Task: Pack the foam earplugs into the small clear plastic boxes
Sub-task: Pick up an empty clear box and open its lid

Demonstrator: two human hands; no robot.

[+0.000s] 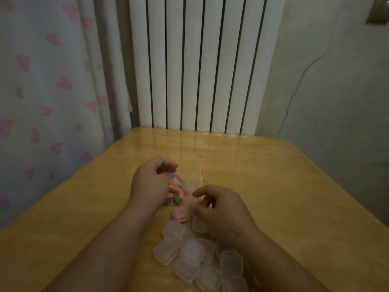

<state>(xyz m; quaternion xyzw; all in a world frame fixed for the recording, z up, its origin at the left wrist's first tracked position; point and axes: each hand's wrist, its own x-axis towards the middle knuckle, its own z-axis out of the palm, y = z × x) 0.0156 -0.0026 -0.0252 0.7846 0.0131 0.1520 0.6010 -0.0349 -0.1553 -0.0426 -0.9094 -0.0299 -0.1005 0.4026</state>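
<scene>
The earplugs (175,189) lie in the bag (194,180) just right of the left hand (150,183), whose curled fingers may hold 1 (cannot tell), while the right hand (219,207) pinches 1 box (194,204) close by, nearer the person.

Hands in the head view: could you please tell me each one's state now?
Left hand: curled, contents cannot be told.
Right hand: pinching a small clear box.

Colourful foam earplugs (175,189) lie heaped beside a pink-filled box (179,214) and clustered clear boxes (189,256).
</scene>
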